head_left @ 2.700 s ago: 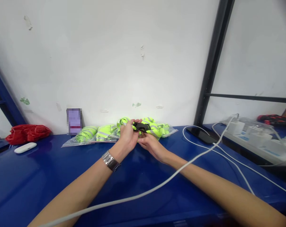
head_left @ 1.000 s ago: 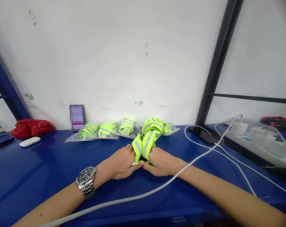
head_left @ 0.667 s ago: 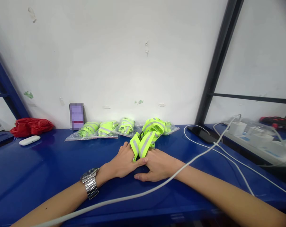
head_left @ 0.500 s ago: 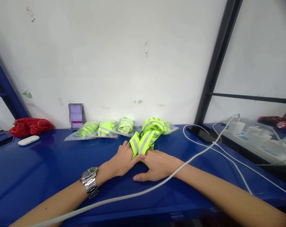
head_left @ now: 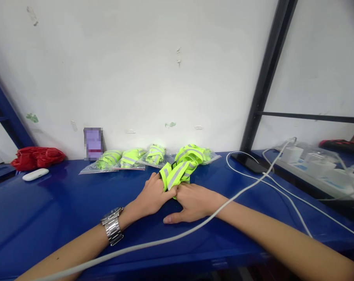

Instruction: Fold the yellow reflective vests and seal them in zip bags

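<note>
A fluorescent yellow-green reflective strap (head_left: 178, 174) with grey bands lies in a loose bundle in front of me. My left hand (head_left: 156, 196), with a metal watch (head_left: 112, 225) on its wrist, is closed on the near end of the strap. Against it from the right comes my right hand (head_left: 196, 201), its fingers curled in at the strap and mostly hidden, the thumb sticking out over the table. The left thumb touches the right hand's knuckles. A dark piece shows on the strap beside my left fingers.
Clear bags (head_left: 133, 158) with similar folded straps line the wall. A white cable (head_left: 171, 237) crosses above my right forearm. On the left are a red plastic bag (head_left: 38, 157), a white case (head_left: 35, 174) and a pixelated upright device (head_left: 93, 143); right, a phone (head_left: 249, 162) and chargers (head_left: 320, 168).
The strap's near end has shifted slightly left and tilted with my left hand. My left thumb has drawn in against the strap. My right hand has stayed almost in place.
</note>
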The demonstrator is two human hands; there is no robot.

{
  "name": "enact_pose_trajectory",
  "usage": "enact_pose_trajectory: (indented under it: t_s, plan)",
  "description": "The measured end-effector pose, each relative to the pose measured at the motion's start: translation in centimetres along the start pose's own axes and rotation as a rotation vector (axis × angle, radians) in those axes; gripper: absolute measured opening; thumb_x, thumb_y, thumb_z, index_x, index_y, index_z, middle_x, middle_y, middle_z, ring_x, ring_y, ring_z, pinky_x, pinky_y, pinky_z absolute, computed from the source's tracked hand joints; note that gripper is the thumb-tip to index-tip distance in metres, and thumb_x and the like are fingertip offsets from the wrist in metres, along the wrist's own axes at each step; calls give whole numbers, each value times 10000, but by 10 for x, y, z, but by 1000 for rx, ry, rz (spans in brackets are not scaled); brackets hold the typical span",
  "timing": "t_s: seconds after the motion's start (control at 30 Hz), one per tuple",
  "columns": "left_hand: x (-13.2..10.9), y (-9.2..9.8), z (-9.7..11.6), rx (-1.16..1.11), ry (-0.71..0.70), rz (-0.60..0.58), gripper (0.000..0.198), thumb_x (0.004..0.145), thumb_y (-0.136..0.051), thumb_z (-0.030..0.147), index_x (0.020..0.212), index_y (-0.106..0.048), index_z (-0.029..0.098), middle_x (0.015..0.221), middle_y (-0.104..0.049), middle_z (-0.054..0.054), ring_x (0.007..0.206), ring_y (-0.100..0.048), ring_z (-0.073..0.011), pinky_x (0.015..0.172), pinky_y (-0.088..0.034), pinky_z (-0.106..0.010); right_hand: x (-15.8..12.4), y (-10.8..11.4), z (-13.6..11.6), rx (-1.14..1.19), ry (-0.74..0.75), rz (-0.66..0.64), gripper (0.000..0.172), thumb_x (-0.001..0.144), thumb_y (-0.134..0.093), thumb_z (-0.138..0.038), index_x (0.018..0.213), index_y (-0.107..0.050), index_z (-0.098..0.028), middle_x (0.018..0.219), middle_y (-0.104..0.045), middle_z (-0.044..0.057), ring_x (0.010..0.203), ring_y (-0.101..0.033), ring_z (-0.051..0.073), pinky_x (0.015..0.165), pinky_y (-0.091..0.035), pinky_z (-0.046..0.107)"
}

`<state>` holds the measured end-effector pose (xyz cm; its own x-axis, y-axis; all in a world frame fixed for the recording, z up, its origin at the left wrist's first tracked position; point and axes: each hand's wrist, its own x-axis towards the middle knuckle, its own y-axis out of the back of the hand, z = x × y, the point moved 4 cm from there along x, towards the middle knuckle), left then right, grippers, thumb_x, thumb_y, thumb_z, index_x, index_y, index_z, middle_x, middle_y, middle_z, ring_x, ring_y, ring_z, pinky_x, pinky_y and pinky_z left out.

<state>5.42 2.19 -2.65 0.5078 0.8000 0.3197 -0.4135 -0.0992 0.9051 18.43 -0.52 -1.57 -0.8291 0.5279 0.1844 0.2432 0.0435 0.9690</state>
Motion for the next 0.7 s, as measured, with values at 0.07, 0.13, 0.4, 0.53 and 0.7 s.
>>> enact_pose_trajectory:
  t_s: [0.07, 0.13, 0.4, 0.53, 0.7]
  plan:
    - [0, -2, 1, 32, -22, -29, 285, 917, -408, 370, 1038, -637, 251, 1061, -624, -50, 969, -513, -258, 922, -411, -413, 0, 0, 2, 31, 34, -5, 652, 857, -463, -678, 1254, -590, -177, 1125, -664, 129, 988, -638, 270, 847, -486, 363]
    - [-1, -3, 1, 62, -10, -43, 303, 906, -395, 315, 1129, -592, 255, 1120, -593, -64, 989, -499, -265, 911, -418, -427, 1, -2, 5, 23, 33, -24, 577, 896, -434, -636, 1211, -608, -185, 1079, -677, 110, 921, -651, 242, 770, -493, 331]
    - [-9, -3, 2, 209, 89, -92, 345, 939, -301, 324, 1116, -550, 163, 1144, -508, -154, 1032, -480, -307, 851, -453, -492, 0, -5, 0, -433, 58, 269, 451, 880, -502, -518, 731, -661, -124, 661, -648, 83, 565, -585, 182, 511, -390, 284]
    - [-11, -7, -4, 321, 135, -93, 406, 948, -274, 363, 1140, -559, 146, 1118, -496, -174, 1006, -475, -332, 804, -457, -517, -2, 3, -11, -513, 241, 454, 302, 891, -479, -360, 843, -655, -118, 816, -673, 126, 738, -631, 228, 639, -484, 343]
    - [-10, -11, -7, 334, 121, -86, 513, 951, -260, 364, 1418, -347, 170, 1302, -431, -198, 1078, -443, -353, 859, -422, -548, 7, 0, -7, -405, 290, 332, 619, 790, -497, -191, 1365, -391, 13, 1450, -404, 258, 1379, -342, 327, 1092, -356, 472]
